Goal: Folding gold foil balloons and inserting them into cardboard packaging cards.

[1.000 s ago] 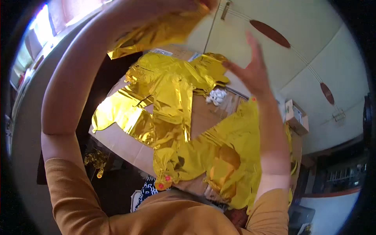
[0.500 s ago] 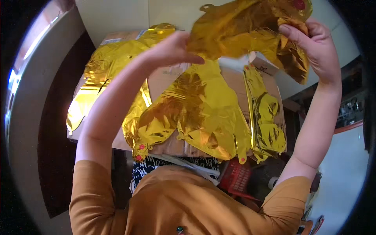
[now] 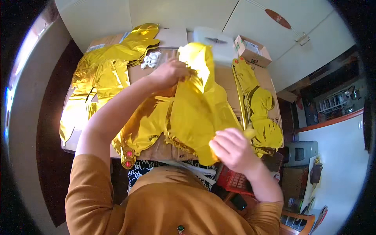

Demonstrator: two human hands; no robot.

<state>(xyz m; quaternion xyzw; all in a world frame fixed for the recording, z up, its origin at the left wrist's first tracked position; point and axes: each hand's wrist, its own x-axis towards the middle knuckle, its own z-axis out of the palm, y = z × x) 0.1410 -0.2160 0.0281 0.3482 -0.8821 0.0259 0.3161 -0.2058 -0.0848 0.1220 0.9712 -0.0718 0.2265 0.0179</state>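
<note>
A flat gold foil balloon stretches between my two hands over the cardboard-covered work surface. My left hand pinches its far part, where the shiny top end catches bright light. Lower and to the right, my right hand is closed round its near end, slightly blurred; a bit of yellow foil sticks out past the fingers. Under it lies more gold foil, with two red spots at its near left corner. How many layers lie there I cannot tell.
At the left lies a pile of flat gold foil balloons. Small white pieces sit beside it. On the right is a long folded foil balloon, with a small open cardboard box behind. A red basket stands below the near edge.
Both hands have come down from the far upper right with the foil balloon. My right hand has moved toward me and left, and the balloon now hangs lengthwise over the middle foil.
</note>
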